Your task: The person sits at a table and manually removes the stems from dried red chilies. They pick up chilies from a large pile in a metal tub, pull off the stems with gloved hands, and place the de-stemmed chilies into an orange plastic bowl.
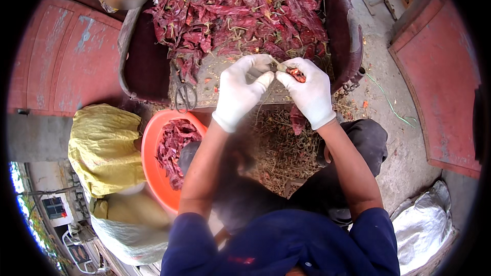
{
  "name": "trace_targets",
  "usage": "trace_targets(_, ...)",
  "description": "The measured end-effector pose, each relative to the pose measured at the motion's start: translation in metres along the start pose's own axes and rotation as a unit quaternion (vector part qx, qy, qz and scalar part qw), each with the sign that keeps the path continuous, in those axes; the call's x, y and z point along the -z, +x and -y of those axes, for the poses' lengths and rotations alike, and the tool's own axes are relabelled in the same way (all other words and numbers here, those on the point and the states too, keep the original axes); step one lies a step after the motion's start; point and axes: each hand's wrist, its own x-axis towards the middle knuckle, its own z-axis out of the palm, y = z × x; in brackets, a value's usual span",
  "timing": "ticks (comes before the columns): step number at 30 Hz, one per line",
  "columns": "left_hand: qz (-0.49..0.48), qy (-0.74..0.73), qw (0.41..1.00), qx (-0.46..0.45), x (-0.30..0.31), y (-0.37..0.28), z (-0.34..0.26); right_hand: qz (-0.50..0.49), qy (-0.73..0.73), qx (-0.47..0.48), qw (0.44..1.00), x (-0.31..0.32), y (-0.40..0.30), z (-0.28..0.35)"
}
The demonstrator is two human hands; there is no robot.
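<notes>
My right hand (308,88), in a white glove, grips a dried red chili pepper (297,119) that hangs below the palm. Orange-red flesh shows between its thumb and fingers. My left hand (241,86), gloved the same way, pinches the pale stem (277,62) at the pepper's top, so both sets of fingertips nearly meet. Just beyond the hands, a heap of dried red chili peppers (245,7) covers much of a work surface (209,71) with dark raised sides. A pair of scissors (185,96) lies at its near left edge.
An orange plastic basin (149,149) with red chili pieces (176,153) stands at the left. Beside it are yellow sacking (103,145) and a whitish sack (122,234). Loose stems (284,149) litter the ground below my hands. Another white sack (422,226) lies at lower right.
</notes>
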Motion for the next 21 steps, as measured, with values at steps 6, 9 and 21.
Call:
trace_targets(6, 0.011, -0.007, 1.0, -0.016, -0.005, -0.001, 0.014, -0.022, -0.145, 0.134, 0.98, 0.004, -0.005, 0.009)
trace_targets(9, 0.017, -0.019, 1.0, 0.0, 0.005, -0.006, 0.018, -0.008, -0.146, 0.13, 0.981, -0.007, -0.008, 0.012)
trace_targets(21, 0.008, -0.222, 0.97, 0.102, -0.002, -0.002, 0.004, 0.061, 0.08, -0.048, 0.994, 0.002, -0.011, 0.022)
